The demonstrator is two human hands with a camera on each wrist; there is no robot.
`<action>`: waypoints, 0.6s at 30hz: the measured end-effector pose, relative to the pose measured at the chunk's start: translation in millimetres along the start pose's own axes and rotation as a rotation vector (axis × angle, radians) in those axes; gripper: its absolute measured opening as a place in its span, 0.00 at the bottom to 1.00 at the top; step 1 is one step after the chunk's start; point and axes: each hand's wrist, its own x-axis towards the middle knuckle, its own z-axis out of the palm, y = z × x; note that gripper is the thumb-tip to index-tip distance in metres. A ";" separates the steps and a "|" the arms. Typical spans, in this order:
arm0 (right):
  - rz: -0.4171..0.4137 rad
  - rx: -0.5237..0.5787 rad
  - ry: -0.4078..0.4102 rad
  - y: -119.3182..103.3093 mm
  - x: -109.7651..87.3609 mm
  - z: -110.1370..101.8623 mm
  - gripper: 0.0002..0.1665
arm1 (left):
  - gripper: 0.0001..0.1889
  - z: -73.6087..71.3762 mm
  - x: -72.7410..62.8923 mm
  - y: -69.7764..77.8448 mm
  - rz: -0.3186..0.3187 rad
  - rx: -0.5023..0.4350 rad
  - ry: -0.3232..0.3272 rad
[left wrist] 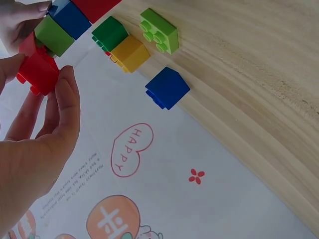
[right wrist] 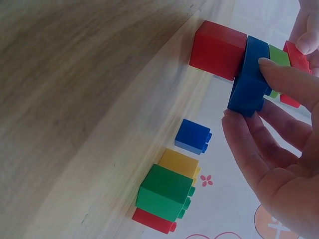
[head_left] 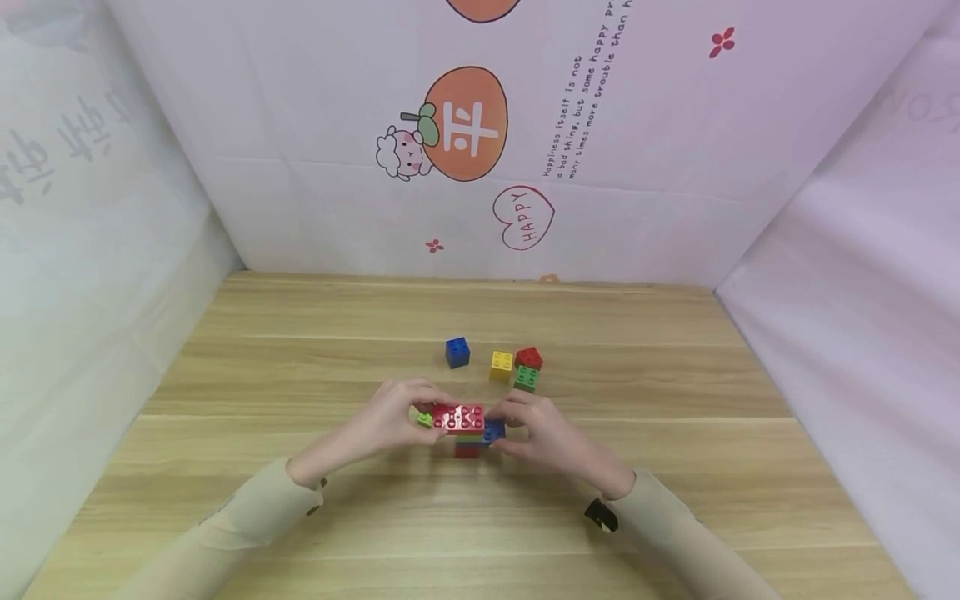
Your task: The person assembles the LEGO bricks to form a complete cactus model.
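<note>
A stack of toy building bricks stands between the two hands. Its top is a long red brick (head_left: pixel 458 418), which the left hand (head_left: pixel 401 414) pinches between thumb and fingers. Beneath that comes a light green brick (right wrist: pixel 279 56), then a blue brick (right wrist: pixel 251 74) jutting out to the right. The right hand (head_left: pixel 543 429) grips this blue brick, its thumb on one side and fingertips on the other. At the bottom is another red brick (right wrist: pixel 218 49). A loose light green brick (left wrist: pixel 159 31) lies close to the left hand, partly covered by it in the head view.
Beyond the hands on the wooden table (head_left: pixel 300 350) are a loose blue brick (head_left: pixel 457 352), a yellow brick (head_left: pixel 502 365), a green brick (head_left: pixel 527 378) and a red brick (head_left: pixel 529 357). White printed cloth (head_left: pixel 337 208) walls the table at the back and sides.
</note>
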 end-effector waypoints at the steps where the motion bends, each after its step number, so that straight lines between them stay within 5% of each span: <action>1: 0.000 0.000 -0.001 -0.2 0.0 -0.2 0.20 | 0.21 -0.2 0.4 0.2 -0.004 0.002 -0.002; 10: 0.004 -0.013 -0.018 -0.2 -1.4 -3.2 0.21 | 0.20 1.5 4.9 1.8 -0.074 -0.028 -0.026; 18: -0.012 0.000 -0.003 0.2 -0.7 0.2 0.20 | 0.21 4.6 1.9 1.6 -0.042 -0.018 0.004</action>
